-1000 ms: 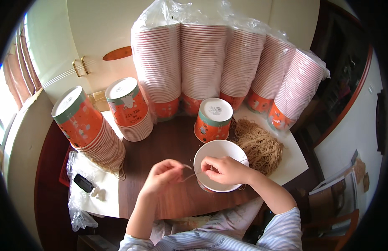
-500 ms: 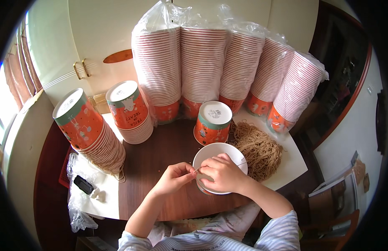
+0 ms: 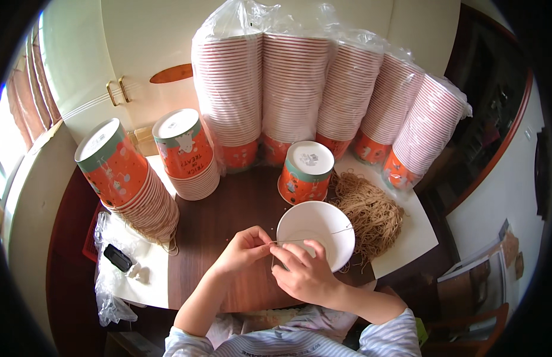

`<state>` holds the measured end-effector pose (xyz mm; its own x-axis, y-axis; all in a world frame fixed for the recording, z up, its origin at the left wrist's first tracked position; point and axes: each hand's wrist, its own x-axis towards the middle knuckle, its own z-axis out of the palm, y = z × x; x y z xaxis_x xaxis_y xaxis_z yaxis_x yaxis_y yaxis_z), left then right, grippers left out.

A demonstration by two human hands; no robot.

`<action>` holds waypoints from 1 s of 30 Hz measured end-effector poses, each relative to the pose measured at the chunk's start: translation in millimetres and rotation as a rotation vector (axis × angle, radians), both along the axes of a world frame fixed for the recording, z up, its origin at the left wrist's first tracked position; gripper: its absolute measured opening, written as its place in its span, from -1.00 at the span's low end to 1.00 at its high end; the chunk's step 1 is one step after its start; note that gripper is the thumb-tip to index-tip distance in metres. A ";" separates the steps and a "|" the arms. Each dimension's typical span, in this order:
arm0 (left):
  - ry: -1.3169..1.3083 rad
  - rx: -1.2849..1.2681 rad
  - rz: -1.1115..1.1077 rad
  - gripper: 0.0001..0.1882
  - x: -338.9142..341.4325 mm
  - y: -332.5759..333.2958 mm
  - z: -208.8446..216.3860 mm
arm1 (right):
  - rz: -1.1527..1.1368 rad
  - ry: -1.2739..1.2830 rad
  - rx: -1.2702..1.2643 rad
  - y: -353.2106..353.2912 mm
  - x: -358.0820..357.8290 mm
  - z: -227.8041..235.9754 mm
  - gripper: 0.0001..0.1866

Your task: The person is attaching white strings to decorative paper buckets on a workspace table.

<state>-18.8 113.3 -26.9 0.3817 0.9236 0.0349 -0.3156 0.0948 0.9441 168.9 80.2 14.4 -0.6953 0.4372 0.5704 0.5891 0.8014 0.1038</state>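
A white-lined paper bucket (image 3: 332, 220) stands mouth up in front of me. A thin tan cord (image 3: 314, 240) runs from its right rim across the mouth to my fingers. My left hand (image 3: 247, 249) pinches the cord just left of the rim, thumb against forefinger. Over the near left part of the mouth, my right hand (image 3: 302, 273) meets the left fingertips and pinches the cord there, its other fingers loosely curled and apart. The right palm hides the bucket's near wall. Whether a knot lies between the fingertips is too small to tell.
A tangled heap of cords (image 3: 371, 217) lies right of the bucket. An upturned orange bucket (image 3: 302, 181) stands behind it. Bagged bucket stacks (image 3: 293, 89) line the back. Two upturned stacks (image 3: 124, 172) stand left, above a black object (image 3: 118, 258) on plastic film (image 3: 109, 291).
My right hand has drawn back toward me and turned, uncovering more of the bucket's mouth and the cord across it. My left hand has stayed near the same spot, still pinching.
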 end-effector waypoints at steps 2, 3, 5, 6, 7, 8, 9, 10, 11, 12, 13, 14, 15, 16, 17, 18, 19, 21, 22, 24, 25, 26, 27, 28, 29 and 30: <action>0.115 0.059 0.020 -0.94 1.3 -2.2 3.6 | -0.001 -0.021 -0.084 -1.7 -2.1 -0.8 -0.82; 0.234 0.115 0.052 -0.92 0.1 -4.4 5.4 | 0.006 -0.019 -0.085 1.7 -2.2 0.2 -0.82; 0.314 0.113 0.054 -0.90 0.9 -8.7 13.4 | 0.021 0.170 -0.236 15.5 -0.1 8.1 -0.69; 0.336 0.116 0.039 -0.90 1.8 -10.4 18.3 | 0.036 0.226 -0.294 22.7 0.4 11.0 -0.62; 0.322 0.114 0.024 -0.89 2.2 -9.7 16.6 | 0.054 0.261 -0.344 29.1 -0.7 12.7 -0.63; 0.321 0.115 0.026 -0.89 3.1 -9.8 13.6 | 0.056 0.260 -0.343 31.5 -1.2 8.8 -0.63; 0.300 0.122 0.051 -0.88 4.1 -9.2 10.2 | 0.080 0.256 -0.456 35.1 -1.8 4.3 -0.65; 0.280 0.128 0.076 -0.88 5.0 -8.9 9.4 | 0.104 0.252 -0.570 37.1 -2.4 1.9 -0.68; 0.278 0.130 0.079 -0.88 5.6 -9.1 11.7 | 0.106 0.249 -0.568 37.8 -3.4 1.7 -0.68; 0.272 0.129 0.085 -0.88 6.1 -10.9 15.7 | 0.089 0.289 -0.543 37.7 -4.6 0.8 -0.70; 0.267 0.127 0.091 -0.88 6.2 -11.9 17.5 | 0.072 0.329 -0.519 37.8 -5.4 0.1 -0.73; 0.265 0.125 0.093 -0.88 5.8 -11.4 16.3 | 0.073 0.327 -0.521 37.7 -5.5 0.0 -0.73; 0.180 0.089 0.071 -0.88 4.7 -11.1 15.1 | 0.077 0.333 -0.512 36.9 -5.9 0.7 -0.75; 0.095 0.054 0.048 -0.88 3.9 -11.1 14.2 | 0.081 0.340 -0.503 36.1 -5.9 1.5 -0.76; 0.094 0.053 0.050 -0.88 3.8 -11.9 14.1 | 0.082 0.338 -0.504 35.8 -5.7 2.8 -0.76; 0.065 0.031 0.076 -0.87 4.0 -12.5 14.4 | 0.089 0.346 -0.543 36.5 -5.1 4.8 -0.76; 0.035 0.010 0.102 -0.86 4.1 -13.3 14.6 | 0.096 0.353 -0.581 37.2 -4.5 6.8 -0.76; 0.129 0.077 0.178 -0.85 4.0 -16.4 13.9 | 0.075 0.399 -0.703 39.4 -3.0 11.4 -0.76; 0.225 0.144 0.253 -0.84 4.1 -18.2 12.3 | 0.052 0.446 -0.825 40.6 -2.0 12.4 -0.75; 0.361 0.273 0.273 -0.80 2.0 -22.3 -1.6 | 0.074 0.478 -0.875 44.0 -0.7 9.0 -0.75; 0.358 0.351 0.331 -0.79 5.6 -23.8 -6.2 | 0.080 0.501 -0.904 44.4 -0.8 8.5 -0.75; 0.357 0.351 0.334 -0.79 7.7 -25.7 -7.6 | 0.086 0.523 -0.932 44.6 -1.2 8.3 -0.75; 0.424 0.358 0.340 -0.80 11.2 -27.9 -5.3 | 0.082 0.522 -0.933 45.0 -0.5 7.2 -0.75; 0.490 0.365 0.346 -0.80 15.1 -30.4 -2.1 | 0.079 0.529 -0.946 45.4 0.1 6.3 -0.75; 0.540 0.413 0.393 -0.84 19.9 -32.0 3.7 | 0.076 0.537 -0.959 45.8 0.6 5.4 -0.76; 0.540 0.412 0.396 -0.84 21.8 -32.6 2.6 | 0.079 0.535 -0.960 45.7 0.1 5.0 -0.76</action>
